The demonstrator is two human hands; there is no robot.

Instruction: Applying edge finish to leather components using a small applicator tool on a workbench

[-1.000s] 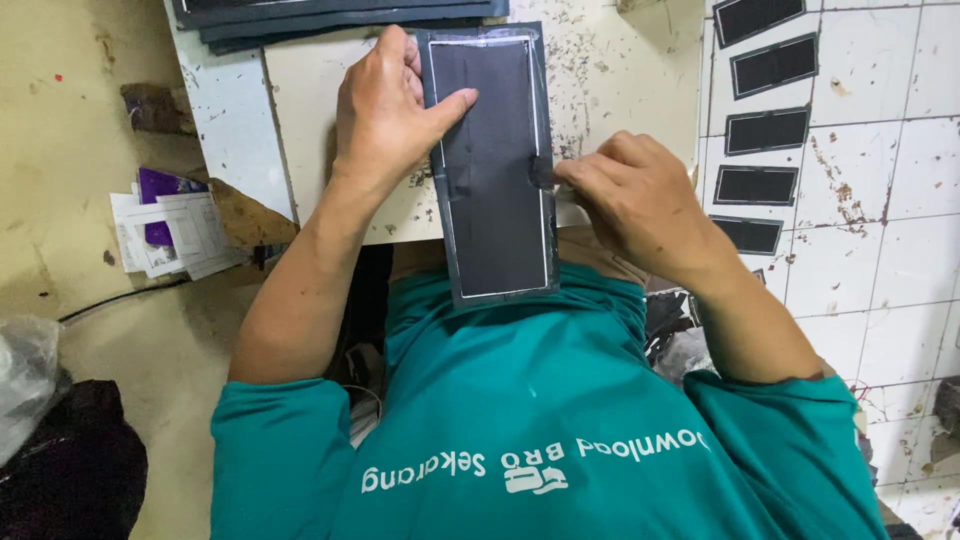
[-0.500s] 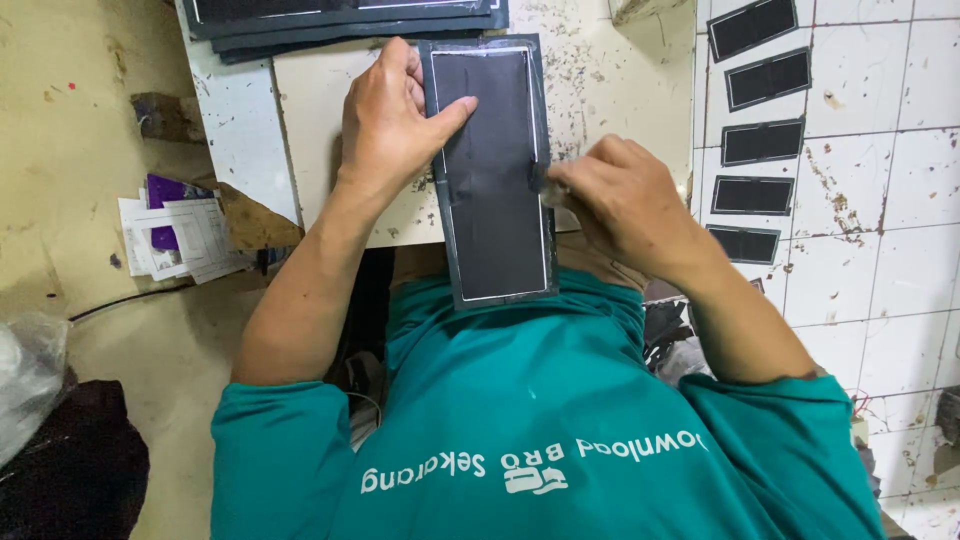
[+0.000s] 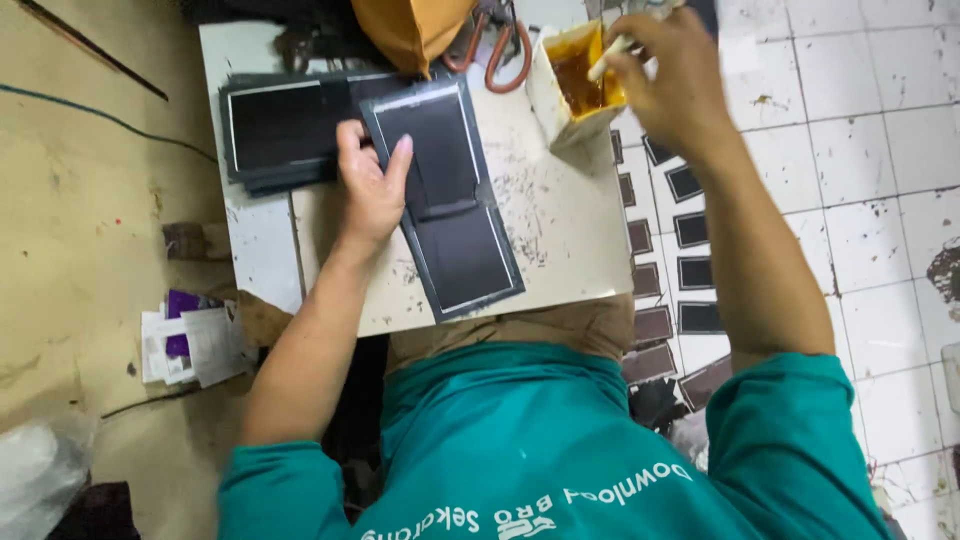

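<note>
- Left hand [image 3: 372,188]: open and laid flat, palm down, fingers spread over the upper left part of a long dark grey rectangular panel with a pale edge line [image 3: 445,200]; it presses rather than grips.
- Dark grey panel: lies at a slant on the pale, scuffed work board [image 3: 560,230], its lower end near the board's front edge; a narrower dark strip [image 3: 440,165] lies on its upper half.
- Right hand [image 3: 665,75]: closed around a thin pale stick or brush handle [image 3: 612,58], whose tip dips into a small cream-coloured open carton [image 3: 560,100] holding amber-brown liquid.
- Carton: stands at the far right of the board, well apart from the dark panel.
- Stack of similar dark flat sheets [image 3: 285,125]: at the far left of the board, just beside the left hand's knuckles.
- Orange-brown cloth or bag [image 3: 415,30]: at the board's far edge, with reddish scissor handles [image 3: 495,55] beside it.
- Rows of small dark rectangular pieces [image 3: 690,230]: laid out on the white tiled floor [image 3: 860,150] to the right of the board.
- Loose white and purple papers [image 3: 190,340]: on the yellowish floor to the left.
- Person's clothing: teal short-sleeved shirt [image 3: 560,450].
</note>
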